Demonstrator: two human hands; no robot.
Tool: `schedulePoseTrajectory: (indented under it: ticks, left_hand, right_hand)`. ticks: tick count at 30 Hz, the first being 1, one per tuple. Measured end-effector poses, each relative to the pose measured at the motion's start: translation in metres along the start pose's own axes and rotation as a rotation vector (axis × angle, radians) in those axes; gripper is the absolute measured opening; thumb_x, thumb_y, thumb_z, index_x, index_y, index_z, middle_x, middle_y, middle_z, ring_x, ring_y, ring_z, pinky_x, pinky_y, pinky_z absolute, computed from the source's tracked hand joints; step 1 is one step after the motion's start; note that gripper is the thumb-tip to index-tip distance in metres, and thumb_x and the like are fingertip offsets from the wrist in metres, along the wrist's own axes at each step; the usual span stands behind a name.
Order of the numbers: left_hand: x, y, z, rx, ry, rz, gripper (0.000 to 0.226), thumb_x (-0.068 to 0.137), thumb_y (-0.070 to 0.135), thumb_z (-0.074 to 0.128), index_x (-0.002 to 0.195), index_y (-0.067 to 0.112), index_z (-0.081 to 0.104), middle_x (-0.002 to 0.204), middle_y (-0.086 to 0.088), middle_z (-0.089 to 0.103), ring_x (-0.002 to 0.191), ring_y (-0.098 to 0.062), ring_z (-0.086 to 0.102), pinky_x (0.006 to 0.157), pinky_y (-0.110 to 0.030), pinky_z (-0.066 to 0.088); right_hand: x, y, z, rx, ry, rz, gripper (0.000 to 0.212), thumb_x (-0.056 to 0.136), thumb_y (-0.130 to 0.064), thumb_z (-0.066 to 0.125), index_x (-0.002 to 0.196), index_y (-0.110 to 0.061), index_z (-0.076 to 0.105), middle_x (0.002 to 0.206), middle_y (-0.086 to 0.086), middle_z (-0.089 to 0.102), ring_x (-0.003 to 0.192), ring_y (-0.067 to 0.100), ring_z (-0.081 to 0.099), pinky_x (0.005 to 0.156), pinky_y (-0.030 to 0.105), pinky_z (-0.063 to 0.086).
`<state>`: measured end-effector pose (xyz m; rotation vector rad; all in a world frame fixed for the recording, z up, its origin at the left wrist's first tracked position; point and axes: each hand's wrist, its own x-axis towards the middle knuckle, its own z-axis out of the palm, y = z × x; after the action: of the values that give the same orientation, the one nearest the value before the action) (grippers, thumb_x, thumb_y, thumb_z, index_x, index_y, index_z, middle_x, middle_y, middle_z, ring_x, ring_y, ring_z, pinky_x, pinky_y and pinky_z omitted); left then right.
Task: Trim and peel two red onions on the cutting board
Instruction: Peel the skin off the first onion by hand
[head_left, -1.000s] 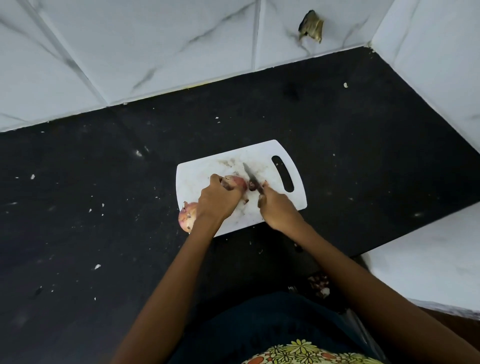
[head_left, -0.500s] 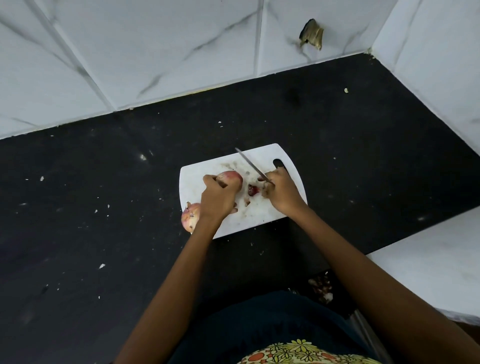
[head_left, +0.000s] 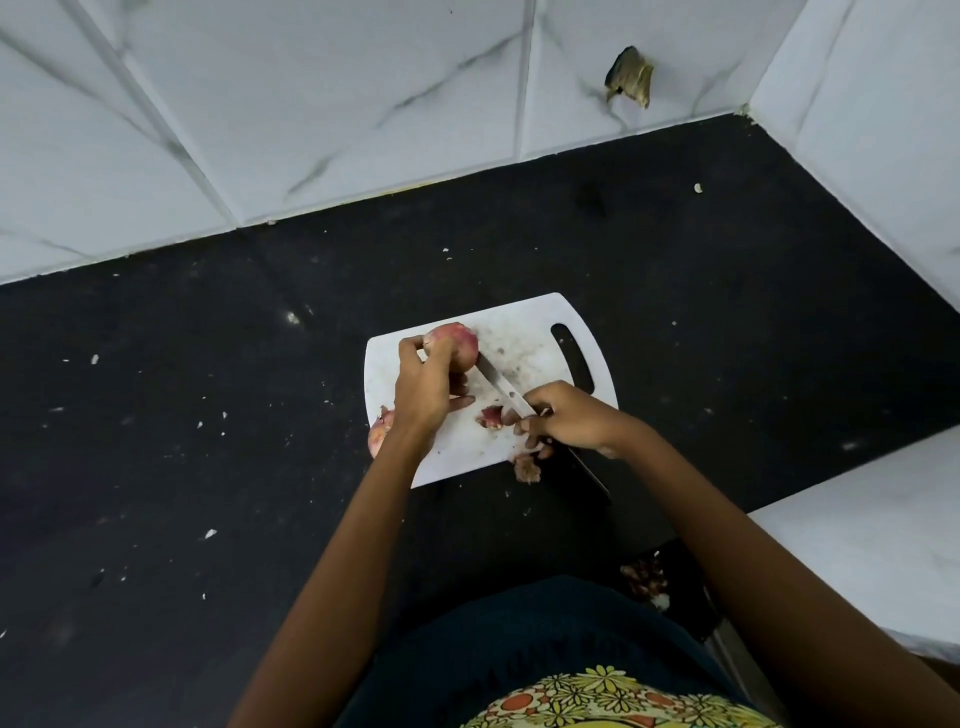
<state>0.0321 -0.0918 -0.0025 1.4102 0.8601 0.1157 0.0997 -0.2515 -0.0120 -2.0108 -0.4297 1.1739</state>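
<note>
A white cutting board (head_left: 524, 322) lies on the black counter. My left hand (head_left: 423, 387) grips a red onion (head_left: 460, 345) over the board's far left part. My right hand (head_left: 569, 415) holds a knife (head_left: 498, 384); its blade points up-left and its tip touches the onion. A cut-off onion end (head_left: 490, 417) lies on the board just left of my right hand. The second red onion (head_left: 379, 434) sits at the board's left edge, partly hidden behind my left wrist. A brownish scrap (head_left: 525, 467) lies at the board's near edge.
The black counter (head_left: 208, 415) is speckled with small white bits. White marble-look tiled walls (head_left: 311, 104) close off the far side and the right. A white ledge (head_left: 857, 545) stands at the near right. Onion scraps (head_left: 647, 579) lie in a dark spot by my body.
My left hand has lifted the onion farther up the board. The knife has swung down so its tip meets the onion, and my right hand has drawn back toward the board's near edge.
</note>
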Motion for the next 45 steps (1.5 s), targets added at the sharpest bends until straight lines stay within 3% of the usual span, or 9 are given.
schedulePoseTrajectory:
  ticks: [4, 8, 10, 15, 24, 30, 33, 38, 45]
  left_hand:
    - [0.001, 0.0, 0.002, -0.093, -0.053, -0.052, 0.044, 0.098, 0.036, 0.037, 0.127, 0.005, 0.043, 0.091, -0.012, 0.055, 0.071, -0.017, 0.056, 0.059, -0.028, 0.054]
    - [-0.002, 0.002, 0.005, -0.26, -0.131, -0.144, 0.037, 0.096, 0.032, 0.035, 0.116, 0.006, 0.051, 0.085, -0.01, 0.055, 0.069, -0.017, 0.054, 0.06, -0.03, 0.051]
    - [-0.004, 0.003, 0.006, -0.365, -0.17, -0.177, 0.03, 0.094, 0.028, 0.034, 0.109, 0.008, 0.052, 0.081, -0.009, 0.055, 0.066, -0.017, 0.053, 0.057, -0.029, 0.05]
    - [-0.003, 0.001, 0.002, -0.43, -0.279, -0.203, 0.038, 0.093, 0.037, 0.039, 0.108, 0.005, 0.053, 0.076, -0.009, 0.057, 0.061, -0.016, 0.055, 0.054, -0.026, 0.048]
    - [0.003, 0.002, 0.0, -0.353, -0.312, -0.13, 0.04, 0.093, 0.039, 0.038, 0.107, 0.006, 0.054, 0.077, -0.006, 0.056, 0.061, -0.011, 0.049, 0.056, -0.023, 0.043]
    - [0.004, 0.003, -0.003, -0.347, -0.341, -0.121, 0.057, 0.075, 0.044, 0.047, 0.118, 0.006, 0.054, 0.086, -0.007, 0.057, 0.069, -0.012, 0.051, 0.057, -0.023, 0.045]
    - [0.002, 0.005, -0.005, -0.35, -0.356, -0.091, 0.057, 0.073, 0.042, 0.048, 0.119, 0.009, 0.053, 0.094, -0.007, 0.056, 0.07, -0.012, 0.052, 0.056, -0.023, 0.045]
    - [-0.003, 0.008, -0.009, -0.314, -0.429, 0.011, 0.059, 0.064, 0.048, 0.054, 0.116, 0.019, 0.057, 0.103, -0.01, 0.057, 0.073, -0.013, 0.05, 0.061, -0.026, 0.042]
    - [-0.008, 0.009, -0.018, -0.179, -0.459, 0.1, 0.05, 0.071, 0.047, 0.05, 0.115, 0.026, 0.057, 0.093, -0.005, 0.054, 0.077, -0.017, 0.045, 0.063, -0.029, 0.039]
  right_hand:
    - [0.007, -0.005, -0.006, -0.042, 0.305, -0.091, 0.017, 0.096, -0.006, 0.049, 0.104, 0.003, 0.062, 0.107, 0.009, 0.061, 0.082, 0.021, 0.063, 0.071, 0.034, 0.058]
    - [0.022, -0.011, -0.002, -0.5, 0.599, -0.096, 0.017, 0.093, -0.003, 0.047, 0.086, -0.001, 0.062, 0.115, 0.014, 0.056, 0.093, 0.032, 0.059, 0.069, 0.031, 0.043]
    - [0.026, -0.013, 0.005, -0.677, 0.639, -0.035, 0.02, 0.093, -0.001, 0.044, 0.105, -0.001, 0.06, 0.13, 0.016, 0.046, 0.104, 0.032, 0.055, 0.072, 0.034, 0.042]
    - [0.038, -0.006, 0.015, -0.812, 0.654, -0.026, 0.021, 0.097, -0.006, 0.044, 0.113, -0.001, 0.057, 0.122, 0.015, 0.05, 0.108, 0.03, 0.051, 0.077, 0.032, 0.045]
    - [0.049, -0.002, 0.0, -0.515, 0.579, -0.127, 0.044, 0.09, -0.033, 0.061, 0.128, -0.011, 0.056, 0.117, 0.01, 0.051, 0.109, 0.025, 0.052, 0.092, 0.037, 0.046]
    - [0.032, -0.029, -0.016, -0.06, 0.691, -0.315, 0.016, 0.09, -0.018, 0.06, 0.098, -0.008, 0.07, 0.093, 0.005, 0.067, 0.087, 0.017, 0.063, 0.079, 0.033, 0.052]
    - [0.012, -0.056, -0.023, 0.146, 0.548, -0.377, 0.009, 0.089, -0.013, 0.062, 0.094, -0.012, 0.07, 0.086, -0.003, 0.067, 0.078, 0.011, 0.063, 0.068, 0.026, 0.055]
    - [-0.002, -0.072, -0.026, -0.03, 0.446, -0.42, 0.011, 0.084, -0.02, 0.07, 0.095, -0.02, 0.072, 0.092, -0.014, 0.065, 0.086, 0.005, 0.064, 0.074, 0.018, 0.053]
    - [-0.014, -0.076, -0.021, 0.017, 0.351, -0.434, 0.027, 0.077, -0.024, 0.078, 0.102, -0.018, 0.072, 0.093, -0.006, 0.072, 0.084, 0.006, 0.069, 0.08, 0.03, 0.057]
